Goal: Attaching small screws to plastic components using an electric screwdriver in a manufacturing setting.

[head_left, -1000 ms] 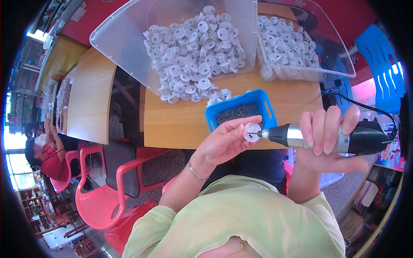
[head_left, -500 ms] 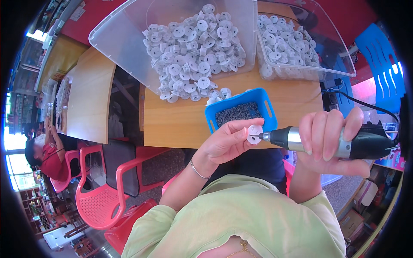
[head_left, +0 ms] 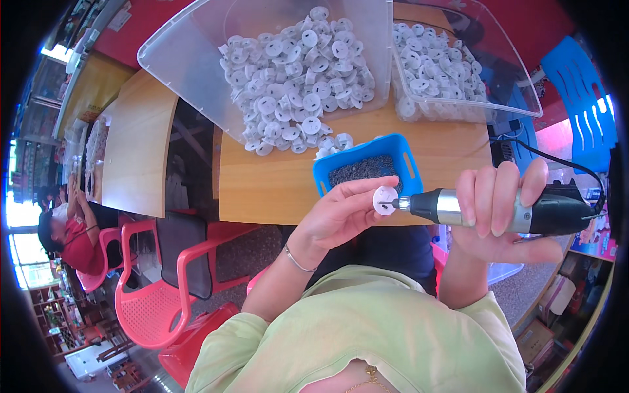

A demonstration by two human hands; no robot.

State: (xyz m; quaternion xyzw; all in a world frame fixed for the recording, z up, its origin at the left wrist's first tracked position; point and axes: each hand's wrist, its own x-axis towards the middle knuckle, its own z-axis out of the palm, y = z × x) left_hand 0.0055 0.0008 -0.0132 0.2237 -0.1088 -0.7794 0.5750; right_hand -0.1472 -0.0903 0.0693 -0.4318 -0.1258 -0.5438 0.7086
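Observation:
Between the thumb and fingers of my left hand (head_left: 346, 213) is a round white plastic part (head_left: 384, 200), its slotted disc turned toward the right. An electric screwdriver (head_left: 449, 206), black and silver, lies level in my right hand (head_left: 501, 213), with several fingers wrapped over its barrel and the thumb stretched out below. Its bit meets the face of the disc; whether a screw sits at the tip is too small to tell. Just beyond my left fingers, a blue basket (head_left: 321, 171) holds many small dark screws (head_left: 360, 170).
A large clear bin (head_left: 190, 62) lies tipped, spilling white parts (head_left: 288, 85) onto the wooden table (head_left: 262, 190). Another clear bin (head_left: 517, 85) of them stands at right. A black cord (head_left: 563, 154) trails from the screwdriver. Red chairs (head_left: 154, 308) and a seated person (head_left: 82, 242) are at left.
My left hand and the white part have shifted slightly left, and the disc has turned a little. The screwdriver has moved slightly left along with it.

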